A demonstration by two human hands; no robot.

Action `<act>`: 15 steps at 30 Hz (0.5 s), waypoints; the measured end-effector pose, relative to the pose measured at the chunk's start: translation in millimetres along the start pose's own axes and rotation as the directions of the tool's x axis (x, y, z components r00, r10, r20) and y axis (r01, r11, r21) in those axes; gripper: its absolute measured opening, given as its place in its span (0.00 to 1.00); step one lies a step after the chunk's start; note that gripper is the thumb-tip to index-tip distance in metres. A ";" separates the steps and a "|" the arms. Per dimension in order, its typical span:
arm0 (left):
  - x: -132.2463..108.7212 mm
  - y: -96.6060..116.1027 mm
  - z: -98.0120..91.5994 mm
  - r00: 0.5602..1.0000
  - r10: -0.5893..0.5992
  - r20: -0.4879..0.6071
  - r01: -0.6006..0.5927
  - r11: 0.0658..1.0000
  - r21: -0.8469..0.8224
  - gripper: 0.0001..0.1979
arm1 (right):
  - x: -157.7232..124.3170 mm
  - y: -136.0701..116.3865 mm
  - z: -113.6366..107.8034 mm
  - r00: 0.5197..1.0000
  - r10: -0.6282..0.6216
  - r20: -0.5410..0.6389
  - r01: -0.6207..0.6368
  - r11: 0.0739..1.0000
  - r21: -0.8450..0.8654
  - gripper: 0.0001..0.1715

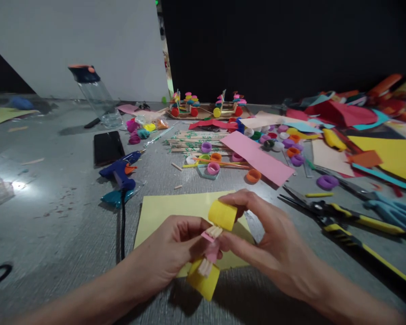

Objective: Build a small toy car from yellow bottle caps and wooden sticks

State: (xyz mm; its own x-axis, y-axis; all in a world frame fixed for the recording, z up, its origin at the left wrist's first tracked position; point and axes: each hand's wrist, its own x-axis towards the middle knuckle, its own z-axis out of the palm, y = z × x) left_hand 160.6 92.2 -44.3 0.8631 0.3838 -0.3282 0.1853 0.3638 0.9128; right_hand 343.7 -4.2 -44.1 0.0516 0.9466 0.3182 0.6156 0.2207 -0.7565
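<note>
Between my two hands is a small craft piece made of short wooden sticks (205,268), wrapped in the middle with a pink strip (212,251). A curved yellow paper piece (222,215) sits at its upper end and another yellow piece (203,282) at its lower end. My left hand (176,246) pinches the middle from the left. The fingers of my right hand (262,234) close on the upper yellow piece and the sticks from the right. Beneath lies a pale yellow sheet (155,210), partly covered by my hands.
At left are a blue glue gun (122,171) with its black cord, a phone (108,148) and a clear bottle (98,97). Pliers (345,216) and scissors (389,205) lie at right. Behind are bottle caps (213,168), wrapped sticks (196,141), pink paper (257,157) and two small model carts (186,106).
</note>
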 end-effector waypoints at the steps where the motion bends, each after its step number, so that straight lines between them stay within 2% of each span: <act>1: 0.1 -0.5 -0.4 1.000 -0.010 -0.008 0.009 1.000 -0.011 0.23 | 0.0 0.5 -0.1 1.000 -0.004 0.010 0.004 1.000 0.004 0.18; 6: 0.1 1.8 2.6 0.991 -0.128 -0.026 0.124 0.982 -0.141 0.23 | -0.6 1.1 -3.5 0.995 0.009 0.096 -0.011 1.000 0.019 0.18; 11: -1.8 3.9 4.0 0.993 -0.114 -0.003 0.112 0.977 -0.184 0.18 | -2.8 2.8 -7.7 0.989 0.005 0.150 -0.014 0.998 0.059 0.22; 15: -2.4 3.9 2.6 0.995 -0.099 -0.008 0.096 0.981 -0.171 0.18 | -2.8 3.7 -7.2 0.987 0.050 0.153 -0.064 0.994 0.087 0.22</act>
State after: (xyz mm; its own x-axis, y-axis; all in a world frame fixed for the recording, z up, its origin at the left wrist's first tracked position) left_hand 160.5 90.4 -39.3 0.8366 0.3530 -0.4188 0.1843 0.5387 0.8221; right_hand 351.5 -7.8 -43.7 -0.0385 0.9812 0.1891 0.5406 0.1795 -0.8219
